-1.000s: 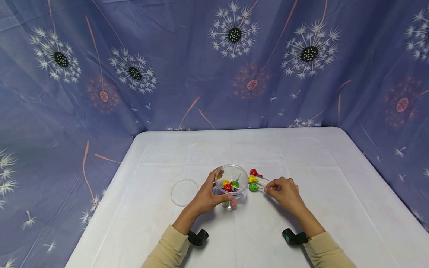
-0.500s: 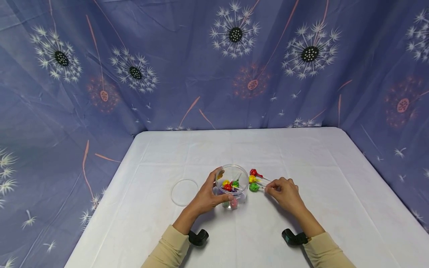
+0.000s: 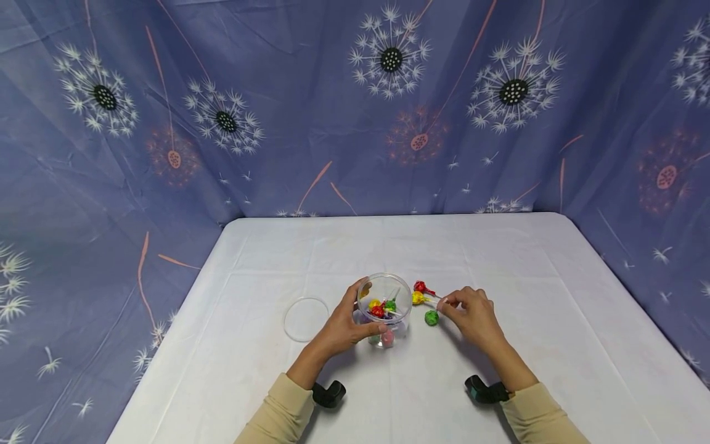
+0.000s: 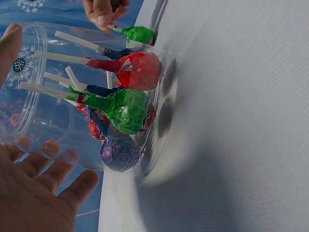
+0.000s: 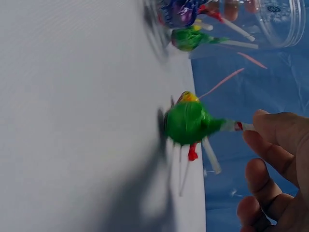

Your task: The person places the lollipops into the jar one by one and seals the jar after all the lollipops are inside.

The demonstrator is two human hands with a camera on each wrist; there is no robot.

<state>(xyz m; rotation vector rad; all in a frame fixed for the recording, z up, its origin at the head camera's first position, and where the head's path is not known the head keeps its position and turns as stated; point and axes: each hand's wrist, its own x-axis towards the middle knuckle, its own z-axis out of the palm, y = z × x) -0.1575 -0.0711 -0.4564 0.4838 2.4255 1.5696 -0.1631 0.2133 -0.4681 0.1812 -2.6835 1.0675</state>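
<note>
Lollipop in green wrapping [image 3: 431,317] is just right of the clear plastic jar [image 4: 58,123], nearer the right hand [image 3: 470,314], whose thumb and forefinger pinch its stick [image 5: 231,125]. Its long axis stands steeply, ball down toward the white tablecloth [image 3: 499,246], stick up; whether they touch is unclear. The left hand [image 3: 345,327] grips the jar, mouth upward.
</note>
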